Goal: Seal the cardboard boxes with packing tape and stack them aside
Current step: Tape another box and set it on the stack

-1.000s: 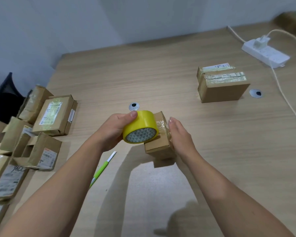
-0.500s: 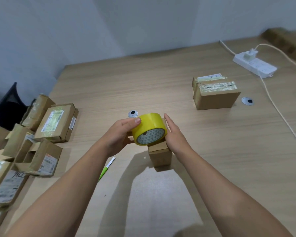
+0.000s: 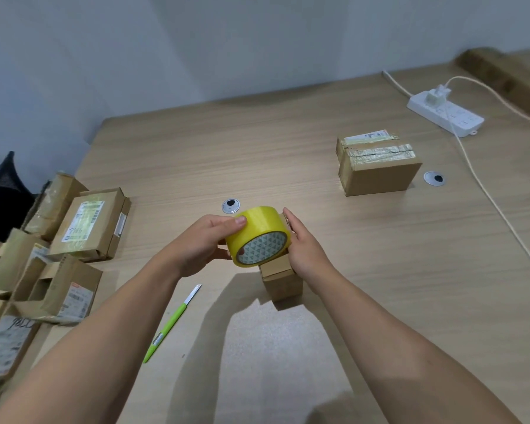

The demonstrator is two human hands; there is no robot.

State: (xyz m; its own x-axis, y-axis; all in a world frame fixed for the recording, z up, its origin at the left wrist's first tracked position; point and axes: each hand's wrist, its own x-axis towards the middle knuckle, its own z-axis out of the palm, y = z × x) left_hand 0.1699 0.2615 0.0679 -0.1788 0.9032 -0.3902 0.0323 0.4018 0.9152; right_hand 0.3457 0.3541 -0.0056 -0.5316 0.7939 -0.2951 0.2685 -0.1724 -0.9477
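So, the glossy yellow tape roll [image 3: 259,235], triangle pattern on its round face, is held over the small matte cardboard box [image 3: 280,280] mid wood-grain tabletop [image 3: 395,286]. The left hand [image 3: 202,243] has its grip wrapped round the roll. The right hand [image 3: 303,249] lies flat-fingered, grip wide, against the box's right side. The box top is hidden behind the roll. A taped box [image 3: 380,172] sits at 2 o'clock.

1. The top of the small box [image 3: 280,280] was hidden behind the yellow tape roll [image 3: 259,235].
2. The left hand [image 3: 202,243] showed its thumb on the roll; its fingers were mostly behind it (how they lay could not be told).
3. The boxes at the left edge [image 3: 0,347] were cut off by the frame.
4. The print on the shipping label [image 3: 81,221] was too small to read.
5. The white cord [image 3: 502,215] ran off the right edge.
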